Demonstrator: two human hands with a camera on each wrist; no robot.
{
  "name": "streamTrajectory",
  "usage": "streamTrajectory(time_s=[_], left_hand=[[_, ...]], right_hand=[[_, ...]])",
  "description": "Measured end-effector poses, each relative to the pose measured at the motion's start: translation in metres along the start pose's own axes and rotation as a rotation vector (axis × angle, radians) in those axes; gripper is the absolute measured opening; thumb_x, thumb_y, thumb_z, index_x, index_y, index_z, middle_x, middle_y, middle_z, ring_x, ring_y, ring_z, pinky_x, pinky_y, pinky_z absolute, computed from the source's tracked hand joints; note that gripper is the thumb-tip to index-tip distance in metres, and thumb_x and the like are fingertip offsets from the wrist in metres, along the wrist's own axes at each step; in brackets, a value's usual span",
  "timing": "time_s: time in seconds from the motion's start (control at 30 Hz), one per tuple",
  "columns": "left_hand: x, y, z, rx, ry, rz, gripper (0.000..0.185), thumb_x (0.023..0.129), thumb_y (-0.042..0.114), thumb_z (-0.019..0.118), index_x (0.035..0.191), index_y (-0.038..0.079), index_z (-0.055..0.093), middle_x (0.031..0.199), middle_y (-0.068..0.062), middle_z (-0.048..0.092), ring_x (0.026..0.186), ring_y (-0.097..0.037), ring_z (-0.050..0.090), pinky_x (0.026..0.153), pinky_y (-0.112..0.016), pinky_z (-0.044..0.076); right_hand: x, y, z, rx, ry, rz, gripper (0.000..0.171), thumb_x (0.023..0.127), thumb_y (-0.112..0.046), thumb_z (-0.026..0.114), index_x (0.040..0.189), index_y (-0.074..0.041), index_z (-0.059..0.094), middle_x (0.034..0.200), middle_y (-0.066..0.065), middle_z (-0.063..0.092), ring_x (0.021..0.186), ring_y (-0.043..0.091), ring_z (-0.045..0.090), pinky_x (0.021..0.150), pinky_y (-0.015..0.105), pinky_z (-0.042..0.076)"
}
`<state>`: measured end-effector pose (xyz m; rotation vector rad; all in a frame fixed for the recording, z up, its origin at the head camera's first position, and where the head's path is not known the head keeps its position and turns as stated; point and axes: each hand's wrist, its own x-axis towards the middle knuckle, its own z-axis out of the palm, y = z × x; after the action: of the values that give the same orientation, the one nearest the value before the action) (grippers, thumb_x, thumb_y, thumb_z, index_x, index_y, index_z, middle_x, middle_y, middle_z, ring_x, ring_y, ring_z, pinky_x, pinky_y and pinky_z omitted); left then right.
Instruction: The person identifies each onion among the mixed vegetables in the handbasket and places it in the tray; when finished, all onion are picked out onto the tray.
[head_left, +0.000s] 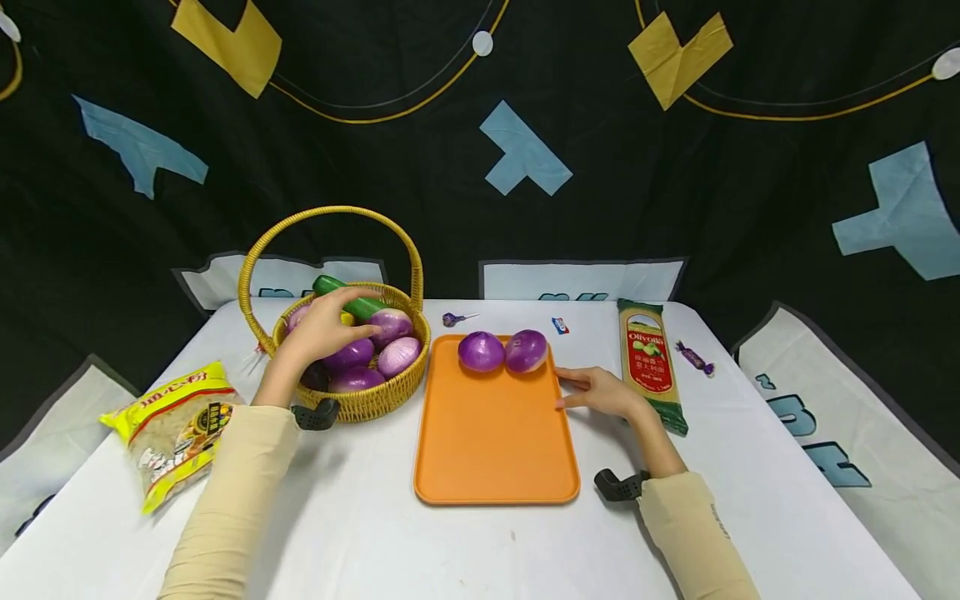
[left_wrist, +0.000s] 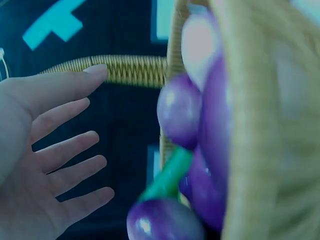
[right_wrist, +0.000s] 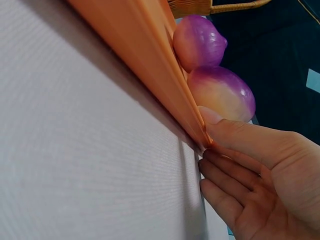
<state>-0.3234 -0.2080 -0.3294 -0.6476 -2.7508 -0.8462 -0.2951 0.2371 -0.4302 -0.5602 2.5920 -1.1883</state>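
My left hand (head_left: 326,329) hovers over the wicker basket (head_left: 375,407), its fingers spread and nothing in its grasp. Purple onions (head_left: 400,357) and a green cucumber (head_left: 360,307) fill the basket; in the left wrist view the onions (left_wrist: 180,107) lie just beside the fingertips. At the right edge of an orange tray (head_left: 495,442), my right hand (head_left: 600,392) touches the rim with thumb and fingertips, the fingers fairly straight. Two purple onions, a left one (head_left: 481,352) and a right one (head_left: 527,351), sit side by side at the tray's far end.
A yellow bag of noodles (head_left: 180,433) lies left of the basket, whose tall handle (head_left: 330,210) arches above it. To the right lies a green and red pasta pack (head_left: 649,358) near a purple wrapped candy (head_left: 695,358). Behind the tray are a lollipop (head_left: 452,319) and a small packet (head_left: 560,326).
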Motion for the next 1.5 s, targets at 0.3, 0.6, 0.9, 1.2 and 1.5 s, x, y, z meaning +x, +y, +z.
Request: streamTrajectory(time_s=[0.3, 0.6, 0.9, 1.2, 1.5], left_hand=[[-0.001, -0.034, -0.024, 0.064, -0.024, -0.115, 0.056, 0.085, 0.019, 0.073, 0.133, 0.000, 0.052, 0.129, -0.030, 0.049, 0.113, -0.047, 0.048, 0.098, -0.063, 0.037], [-0.005, -0.047, -0.021, 0.107, -0.052, -0.166, 0.058, 0.083, 0.015, 0.074, 0.131, -0.006, 0.050, 0.138, -0.036, 0.037, 0.124, -0.053, 0.037, 0.103, -0.065, 0.030], [-0.007, -0.052, -0.013, 0.122, -0.056, -0.213, 0.057, 0.083, 0.009, 0.073, 0.132, -0.008, 0.048, 0.127, -0.037, 0.044, 0.115, -0.052, 0.044, 0.096, -0.063, 0.039], [-0.016, -0.036, -0.010, 0.124, 0.070, -0.203, 0.055, 0.083, 0.010, 0.072, 0.131, -0.005, 0.049, 0.126, -0.035, 0.047, 0.113, -0.051, 0.046, 0.095, -0.064, 0.040], [-0.016, 0.029, -0.003, 0.068, 0.199, -0.090, 0.058, 0.082, 0.013, 0.076, 0.133, 0.001, 0.052, 0.135, -0.026, 0.048, 0.123, -0.046, 0.044, 0.098, -0.062, 0.039]], right_hand=[[0.002, 0.004, 0.002, 0.015, 0.021, 0.017, 0.068, 0.085, -0.024, 0.075, 0.141, -0.001, 0.046, 0.143, 0.015, 0.045, 0.133, 0.032, 0.041, 0.111, 0.046, 0.030], [0.002, 0.003, 0.002, 0.023, 0.017, 0.037, 0.069, 0.085, -0.026, 0.075, 0.142, -0.003, 0.046, 0.144, 0.014, 0.045, 0.134, 0.031, 0.040, 0.111, 0.046, 0.029], [0.001, 0.004, 0.003, 0.014, 0.014, 0.040, 0.068, 0.085, -0.026, 0.075, 0.142, -0.003, 0.046, 0.144, 0.014, 0.045, 0.135, 0.032, 0.039, 0.111, 0.047, 0.029], [0.000, 0.002, 0.002, 0.008, 0.011, 0.034, 0.069, 0.085, -0.027, 0.075, 0.142, -0.003, 0.045, 0.144, 0.014, 0.045, 0.135, 0.032, 0.038, 0.111, 0.048, 0.028], [0.000, -0.001, 0.001, 0.007, 0.021, 0.040, 0.067, 0.086, -0.025, 0.074, 0.142, -0.003, 0.045, 0.143, 0.013, 0.046, 0.136, 0.032, 0.036, 0.112, 0.048, 0.026]])
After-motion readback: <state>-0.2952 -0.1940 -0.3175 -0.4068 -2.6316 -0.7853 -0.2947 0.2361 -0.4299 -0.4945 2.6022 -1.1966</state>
